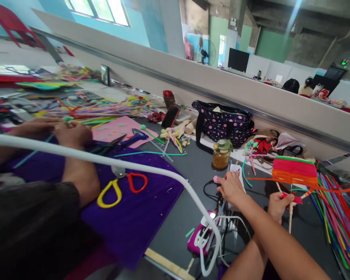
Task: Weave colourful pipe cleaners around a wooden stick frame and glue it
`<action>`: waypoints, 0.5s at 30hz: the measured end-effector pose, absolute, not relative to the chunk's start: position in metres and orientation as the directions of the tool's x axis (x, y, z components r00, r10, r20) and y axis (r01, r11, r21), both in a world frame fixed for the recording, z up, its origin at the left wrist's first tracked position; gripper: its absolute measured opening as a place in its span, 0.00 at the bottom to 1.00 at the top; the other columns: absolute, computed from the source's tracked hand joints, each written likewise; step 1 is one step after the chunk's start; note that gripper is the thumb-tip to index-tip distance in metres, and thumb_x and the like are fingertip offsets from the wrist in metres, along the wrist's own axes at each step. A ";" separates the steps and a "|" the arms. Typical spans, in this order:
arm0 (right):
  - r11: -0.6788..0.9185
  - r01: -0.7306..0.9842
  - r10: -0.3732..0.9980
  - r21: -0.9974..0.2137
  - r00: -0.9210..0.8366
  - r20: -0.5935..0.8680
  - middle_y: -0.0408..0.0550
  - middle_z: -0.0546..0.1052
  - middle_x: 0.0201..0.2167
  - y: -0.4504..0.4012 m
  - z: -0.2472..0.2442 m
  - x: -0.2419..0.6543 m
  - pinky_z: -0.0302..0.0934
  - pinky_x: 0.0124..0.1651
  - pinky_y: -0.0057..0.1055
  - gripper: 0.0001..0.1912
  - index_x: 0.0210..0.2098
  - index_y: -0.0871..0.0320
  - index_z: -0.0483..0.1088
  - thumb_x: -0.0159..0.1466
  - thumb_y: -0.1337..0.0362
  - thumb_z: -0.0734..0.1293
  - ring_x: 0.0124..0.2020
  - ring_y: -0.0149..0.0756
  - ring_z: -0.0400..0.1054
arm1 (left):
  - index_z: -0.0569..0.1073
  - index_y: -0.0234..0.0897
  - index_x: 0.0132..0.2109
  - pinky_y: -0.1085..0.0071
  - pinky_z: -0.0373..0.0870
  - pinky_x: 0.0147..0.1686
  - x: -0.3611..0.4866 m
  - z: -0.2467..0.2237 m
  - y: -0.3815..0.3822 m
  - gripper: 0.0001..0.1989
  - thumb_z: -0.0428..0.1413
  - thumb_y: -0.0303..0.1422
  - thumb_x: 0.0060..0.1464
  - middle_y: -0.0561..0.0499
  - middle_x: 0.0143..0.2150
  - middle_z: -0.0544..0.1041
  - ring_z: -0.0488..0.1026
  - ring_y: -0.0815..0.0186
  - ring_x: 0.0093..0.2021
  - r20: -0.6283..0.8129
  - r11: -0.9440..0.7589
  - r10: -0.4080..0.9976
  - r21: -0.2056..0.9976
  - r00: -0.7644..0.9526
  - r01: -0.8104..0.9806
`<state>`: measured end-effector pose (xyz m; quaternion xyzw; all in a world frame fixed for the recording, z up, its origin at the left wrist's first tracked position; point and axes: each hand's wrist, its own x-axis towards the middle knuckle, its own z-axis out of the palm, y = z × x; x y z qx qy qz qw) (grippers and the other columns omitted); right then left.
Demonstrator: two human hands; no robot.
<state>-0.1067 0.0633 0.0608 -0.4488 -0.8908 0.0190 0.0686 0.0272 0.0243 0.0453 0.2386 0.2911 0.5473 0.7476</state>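
Note:
My left hand (277,206) is closed on a striped craft piece (294,172), a pink, orange and green panel with braided cream strands and a small red piece below. The fingers pinch it near that red piece. My right arm crosses over my left one. My right hand (231,187) reaches left with fingers bent, its fingertips by a small round pink thing (216,179) and a white paper (236,171). What lies between those fingers is unclear. Below it rests a magenta power strip (198,238) with a lit spot and several cords.
At left a co-worker's hands (72,132) work over a purple cloth (151,217) bearing scissors (109,196). A white bar (105,155) crosses the foreground. Ahead stand a jar (221,154) and a dotted bag (221,122). Colourful pipe cleaners (335,217) lie at right.

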 end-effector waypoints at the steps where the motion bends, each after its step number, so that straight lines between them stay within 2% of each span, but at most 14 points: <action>1: 0.597 0.796 0.802 -0.098 -0.586 0.117 0.51 0.68 0.41 0.063 0.060 -0.106 0.49 0.53 0.48 0.17 0.48 0.49 0.70 0.59 0.56 0.67 0.45 0.46 0.60 | 0.77 0.29 0.23 0.73 0.55 0.21 0.027 0.045 0.025 0.25 0.67 0.50 0.29 0.47 0.19 0.74 0.62 0.72 0.18 -0.177 0.285 0.958 0.672 0.225 -0.683; 6: 0.593 0.801 0.804 -0.081 -0.583 0.118 0.51 0.69 0.41 0.062 0.058 -0.105 0.46 0.56 0.52 0.18 0.49 0.48 0.70 0.59 0.56 0.67 0.44 0.47 0.61 | 0.77 0.28 0.24 0.73 0.55 0.22 0.025 0.044 0.027 0.24 0.66 0.49 0.30 0.47 0.19 0.73 0.62 0.72 0.18 -0.177 0.276 0.961 0.675 0.213 -0.684; 10: 0.594 0.801 0.804 -0.077 -0.589 0.084 0.53 0.69 0.43 0.060 0.057 -0.104 0.45 0.57 0.52 0.18 0.49 0.51 0.70 0.60 0.58 0.67 0.45 0.47 0.61 | 0.78 0.28 0.25 0.74 0.54 0.22 0.024 0.041 0.028 0.24 0.66 0.49 0.32 0.46 0.20 0.74 0.62 0.73 0.18 -0.162 0.265 0.963 0.690 0.213 -0.673; 15: 0.604 0.784 0.797 -0.143 -0.594 0.107 0.53 0.69 0.44 0.056 0.069 -0.101 0.46 0.57 0.51 0.21 0.52 0.52 0.68 0.59 0.60 0.67 0.47 0.47 0.61 | 0.78 0.28 0.25 0.74 0.55 0.22 0.024 0.041 0.029 0.23 0.66 0.48 0.33 0.46 0.20 0.75 0.62 0.72 0.19 -0.149 0.245 0.969 0.698 0.198 -0.672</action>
